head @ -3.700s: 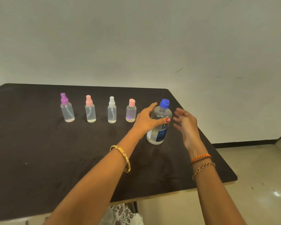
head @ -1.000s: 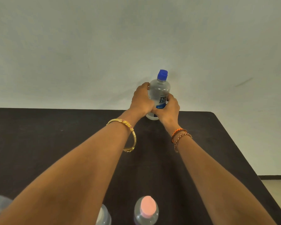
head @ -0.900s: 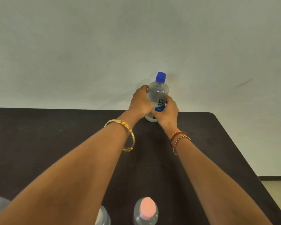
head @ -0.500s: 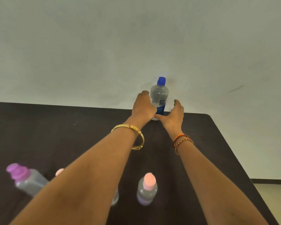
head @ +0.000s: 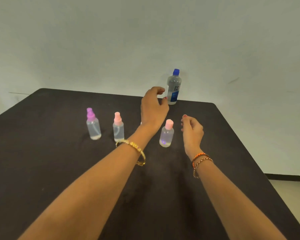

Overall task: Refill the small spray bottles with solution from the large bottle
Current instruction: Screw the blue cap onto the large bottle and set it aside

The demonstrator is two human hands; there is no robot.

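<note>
Large bottle (head: 174,87): clear glossy plastic, blue plastic cap (head: 176,71). Small spray bottles (head: 93,126): translucent plastic. Table (head: 42,161): dark, matt surface. Bangle (head: 137,149): shiny gold-coloured metal. Wall (head: 111,40): matt.

A plain pale grey-green wall (head: 111,40) fills the whole upper half of the frame, matte and evenly lit, with a few faint scuff marks at right. Below it the dark bench (head: 42,170) spreads across the lower frame, its far corners rounded. At lower right, a dark skirting strip (head: 287,176) meets a sliver of light floor (head: 296,196).
</note>
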